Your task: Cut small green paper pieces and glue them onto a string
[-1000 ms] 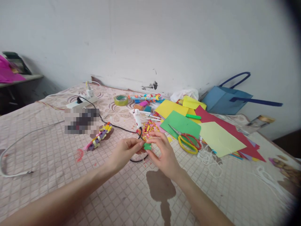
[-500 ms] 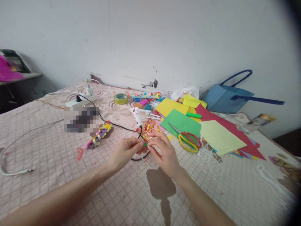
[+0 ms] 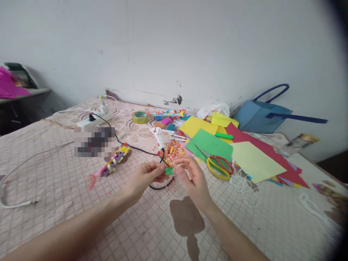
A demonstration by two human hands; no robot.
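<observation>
Between thumb and fingers my left hand (image 3: 148, 177) pinches a small green cut-out (image 3: 169, 170), shaped somewhat like a flower or leaf. Just right of it is my right hand (image 3: 193, 177), its thumb and fingers apart, with nothing visible in them. Behind both hands lies a pile of tiny coloured scraps (image 3: 173, 150). A white glue gun (image 3: 157, 138) rests at the pile's left edge, its black cord (image 3: 141, 149) running off to the left and looping under my hands.
Scissors (image 3: 217, 163) with red and yellow handles lie on green sheets (image 3: 208, 145) to the right. White string (image 3: 243, 185) is beside them. A decorated purple and yellow stick (image 3: 114, 162) lies left. Behind are a tape roll (image 3: 140, 116), a power strip (image 3: 95, 120) and a blue bag (image 3: 263, 115).
My right hand has let go of the green cut-out and moved slightly right, its fingers parting. The cut-out now shows more fully in my left hand. The view has tilted up slightly.
</observation>
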